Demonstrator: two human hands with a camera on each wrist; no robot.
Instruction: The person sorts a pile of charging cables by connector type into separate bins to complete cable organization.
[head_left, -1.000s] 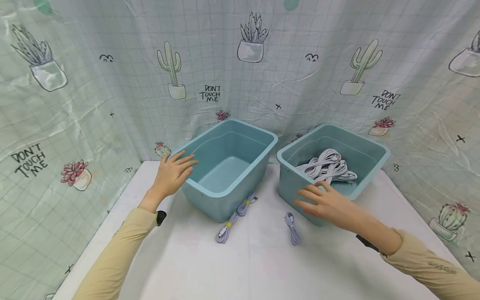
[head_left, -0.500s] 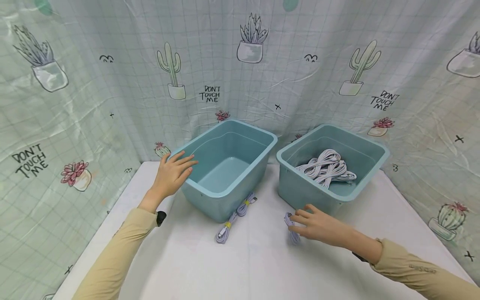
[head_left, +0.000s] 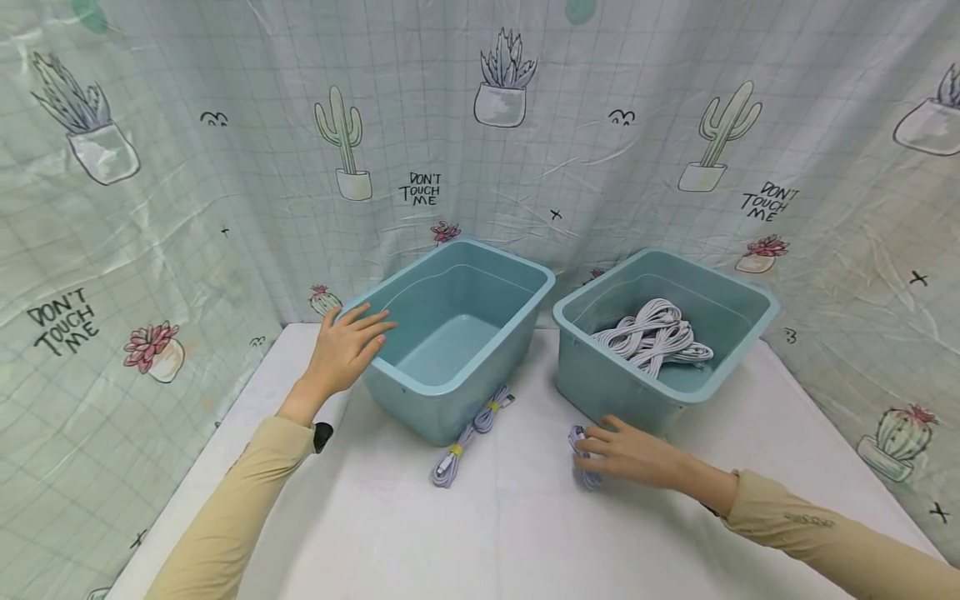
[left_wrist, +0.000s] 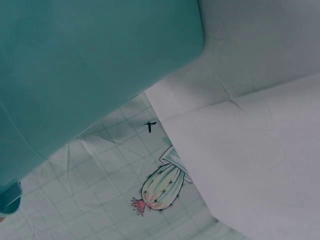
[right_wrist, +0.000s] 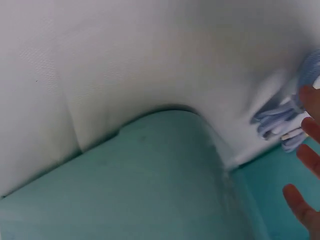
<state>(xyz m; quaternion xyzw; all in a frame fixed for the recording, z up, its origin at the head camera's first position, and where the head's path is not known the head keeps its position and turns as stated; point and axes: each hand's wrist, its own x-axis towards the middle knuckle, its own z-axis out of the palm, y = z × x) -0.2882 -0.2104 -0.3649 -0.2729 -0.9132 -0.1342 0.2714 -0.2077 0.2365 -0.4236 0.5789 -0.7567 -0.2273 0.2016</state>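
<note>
My left hand [head_left: 343, 348] rests at the near left corner of the left blue bin [head_left: 483, 350], its fingers reaching over the rim. Inside, that bin holds nothing visible. My right hand [head_left: 633, 456] is low over the table, fingers across a coiled lilac USB cable [head_left: 592, 481] that they partly cover. In the right wrist view the fingertips [right_wrist: 309, 159] look spread beside the lilac coil [right_wrist: 311, 69]. Two more lilac cables, a lower one [head_left: 446, 468] and an upper one [head_left: 487, 414], both with yellow ties, lie against the left bin.
The right blue bin [head_left: 600, 383] holds several coiled white cables [head_left: 654, 335], just behind my right hand. Both bins stand on a white-covered table [head_left: 480, 542]. A curtain [head_left: 558, 150] printed with cacti encloses the back and sides.
My right hand has come down from the right bin's front rim and moved slightly left, over the single lilac cable. My left hand has stayed on the left bin.
</note>
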